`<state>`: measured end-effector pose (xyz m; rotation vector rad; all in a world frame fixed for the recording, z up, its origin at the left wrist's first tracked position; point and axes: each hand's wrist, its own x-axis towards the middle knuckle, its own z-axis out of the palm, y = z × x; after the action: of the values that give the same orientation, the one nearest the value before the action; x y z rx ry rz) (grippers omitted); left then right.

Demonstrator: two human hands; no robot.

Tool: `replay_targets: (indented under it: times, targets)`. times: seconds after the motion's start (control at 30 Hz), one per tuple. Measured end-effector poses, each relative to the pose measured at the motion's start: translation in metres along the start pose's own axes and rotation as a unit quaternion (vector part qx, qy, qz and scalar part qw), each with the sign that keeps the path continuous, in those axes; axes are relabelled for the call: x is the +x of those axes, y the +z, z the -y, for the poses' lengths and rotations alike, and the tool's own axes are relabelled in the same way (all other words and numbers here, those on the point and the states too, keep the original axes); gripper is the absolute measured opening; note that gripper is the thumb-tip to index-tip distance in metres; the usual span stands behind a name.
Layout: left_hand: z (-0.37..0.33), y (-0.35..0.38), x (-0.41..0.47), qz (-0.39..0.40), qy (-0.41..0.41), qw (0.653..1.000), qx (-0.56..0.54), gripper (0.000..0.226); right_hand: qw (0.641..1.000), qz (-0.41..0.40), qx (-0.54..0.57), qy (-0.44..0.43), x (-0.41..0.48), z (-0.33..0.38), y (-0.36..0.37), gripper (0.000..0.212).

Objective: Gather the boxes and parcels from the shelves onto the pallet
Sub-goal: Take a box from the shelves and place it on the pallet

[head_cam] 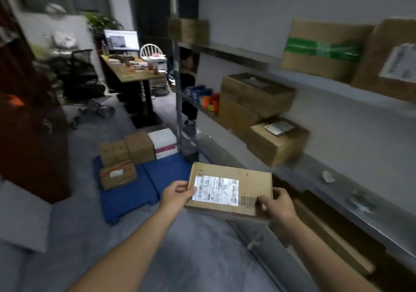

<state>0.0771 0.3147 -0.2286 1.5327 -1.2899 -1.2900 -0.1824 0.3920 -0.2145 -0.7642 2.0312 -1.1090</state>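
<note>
There, both hands pinched a flat cardboard parcel (231, 190), left hand (177, 193) at its left edge, right hand (278, 206) at its near right corner, above the floor beside the blue pallet (135, 192).

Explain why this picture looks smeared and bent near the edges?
Head view: motion blur smears the shelf boxes; the flat parcel in the left hand and right hand is sharpest; the wide-angle lens bows the shelves; light is dim and soft, the monitor brightest.

The white label (216, 190) on the flat box (252, 186) reads roughly "330 05 A26"; the rest is blurred.
</note>
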Motion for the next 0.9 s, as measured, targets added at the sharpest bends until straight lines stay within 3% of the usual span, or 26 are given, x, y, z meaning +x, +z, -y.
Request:
replay_targets:
  times: [0.17,0.33,0.67,0.9]
  targets:
    - [0.013,-0.084,0.071,-0.083,-0.048,0.995,0.020,0.031,0.995,0.093,-0.029,-0.016,0.025,0.050,0.112,0.050]
    - [0.032,-0.128,0.128,-0.115,-0.095,0.988,0.037,0.033,0.990,0.126,-0.050,-0.027,0.061,0.080,0.187,0.047]
    - [0.025,-0.169,0.270,-0.180,-0.117,0.975,0.049,0.029,0.970,0.223,-0.051,-0.077,0.208,0.142,0.306,0.052]
    - [-0.002,-0.173,0.374,-0.177,-0.129,0.973,0.074,0.030,0.960,0.268,-0.032,-0.074,0.311,0.195,0.372,0.049]
